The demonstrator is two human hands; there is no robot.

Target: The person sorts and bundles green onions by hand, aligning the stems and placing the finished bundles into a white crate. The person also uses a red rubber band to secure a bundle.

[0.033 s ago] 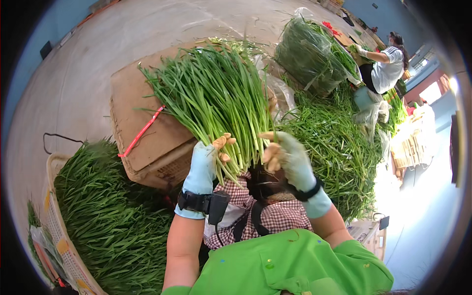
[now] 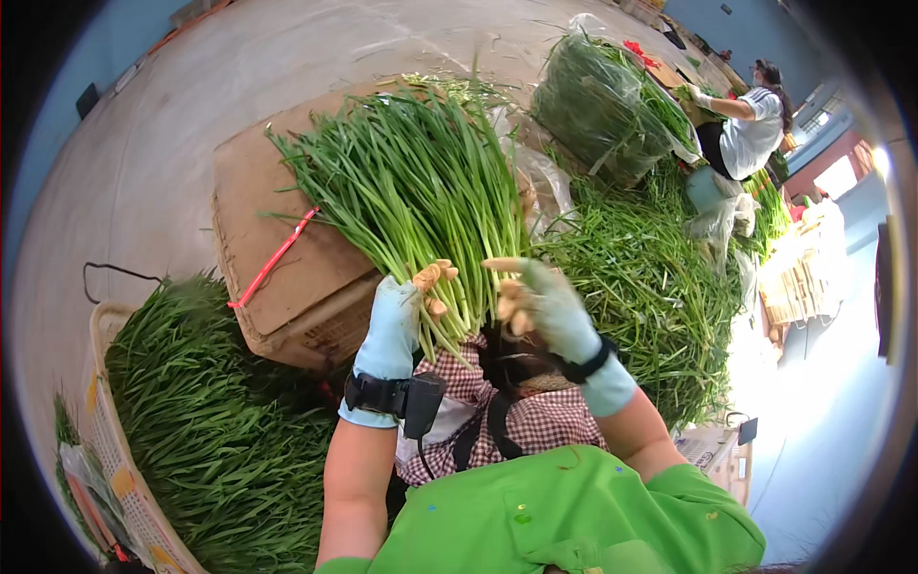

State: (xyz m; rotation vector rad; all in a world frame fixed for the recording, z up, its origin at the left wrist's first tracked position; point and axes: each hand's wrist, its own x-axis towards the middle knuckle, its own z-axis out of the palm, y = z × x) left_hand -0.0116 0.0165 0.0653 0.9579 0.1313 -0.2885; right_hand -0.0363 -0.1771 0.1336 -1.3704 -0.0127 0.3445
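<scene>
My left hand (image 2: pixel 411 304), in a pale blue glove with bare-looking tan fingertips, is closed round the lower stems of a bunch of garlic chives (image 2: pixel 421 182). Their green leaves fan out away from me over a cardboard-topped box (image 2: pixel 253 206), pale stem ends toward my lap. At the bunch's right edge is my right hand (image 2: pixel 540 301), gloved alike and slightly blurred. Its index finger stretches left across the stems while the other fingers bend loosely; I see nothing held in it, and its thumb is hidden.
A pale plastic crate (image 2: pixel 110 421) full of greens stands at left. Loose greens (image 2: pixel 650 297) are heaped on my right, with a stuffed clear plastic bag (image 2: pixel 602 110) behind. A red-pink strap (image 2: pixel 275 256) lies on the cardboard. Farther right, another person (image 2: pixel 751 124) sits handling greens.
My right hand has shifted a little left, its index finger now over the stems at the bunch's right side. My left hand and the bunch have hardly moved.
</scene>
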